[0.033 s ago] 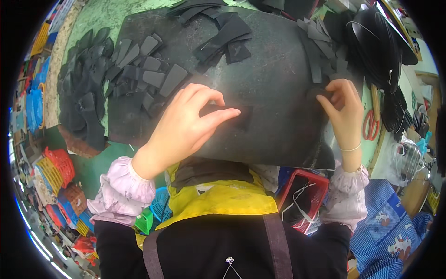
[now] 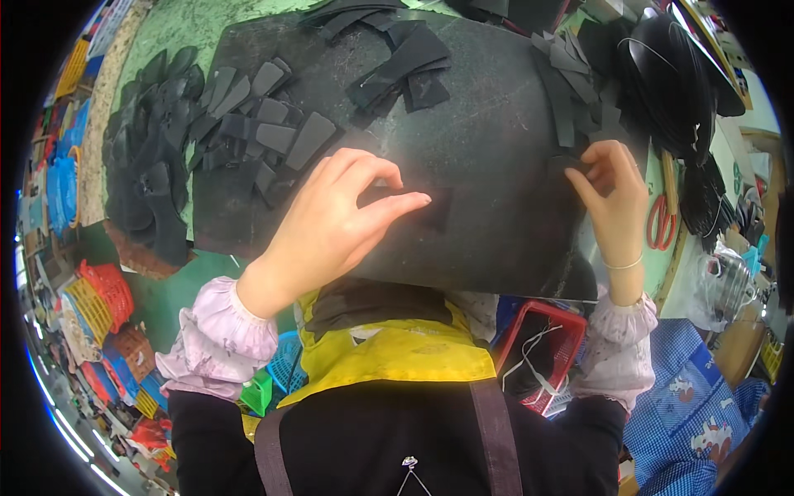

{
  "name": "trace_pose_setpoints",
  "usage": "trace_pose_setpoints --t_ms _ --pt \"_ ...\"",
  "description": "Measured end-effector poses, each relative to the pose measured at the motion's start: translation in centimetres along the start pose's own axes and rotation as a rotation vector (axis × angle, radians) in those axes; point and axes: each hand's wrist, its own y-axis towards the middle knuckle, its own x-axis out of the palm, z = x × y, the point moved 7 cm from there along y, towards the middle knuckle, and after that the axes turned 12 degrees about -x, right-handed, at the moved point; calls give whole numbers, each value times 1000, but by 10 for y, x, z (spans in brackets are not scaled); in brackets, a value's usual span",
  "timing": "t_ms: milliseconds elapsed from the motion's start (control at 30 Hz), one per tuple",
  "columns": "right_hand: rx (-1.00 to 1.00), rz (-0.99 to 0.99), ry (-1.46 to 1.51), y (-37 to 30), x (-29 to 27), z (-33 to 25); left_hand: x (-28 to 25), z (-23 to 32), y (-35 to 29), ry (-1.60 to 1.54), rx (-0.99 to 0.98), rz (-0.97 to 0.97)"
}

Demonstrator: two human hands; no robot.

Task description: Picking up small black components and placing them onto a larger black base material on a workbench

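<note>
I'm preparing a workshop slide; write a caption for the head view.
Left hand and right hand over a dark board, with piles of black pieces lying on it.

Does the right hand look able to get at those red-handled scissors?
Probably yes: the red-handled scissors lie just to the right of the right hand, with the handle end uncovered.

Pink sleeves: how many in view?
2: a left sleeve on the forearm below the left hand, a right sleeve below the right hand. Others could be hidden.
</note>
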Motion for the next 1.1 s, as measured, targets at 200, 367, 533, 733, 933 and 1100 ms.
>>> trace_pose_setpoints --t_ms 200,367,533,733,933,1100 --pt "157 37 357 -5 6 1 -7 6 1 -32 -2 76" --pt "351 -33 1052 -3 40 -41 15 21 20 -414 -253 -82" --pt "294 -36 1188 -1 50 -67 19 30 33 -417 -162 2" --pt "33 34 221 10 -2 -27 26 0 28 -639 -419 -237" --pt "-8 -53 442 14 19 -61 31 21 46 -675 -258 -236" --pt "197 309 784 11 -14 -13 31 16 79 -825 -292 -149"
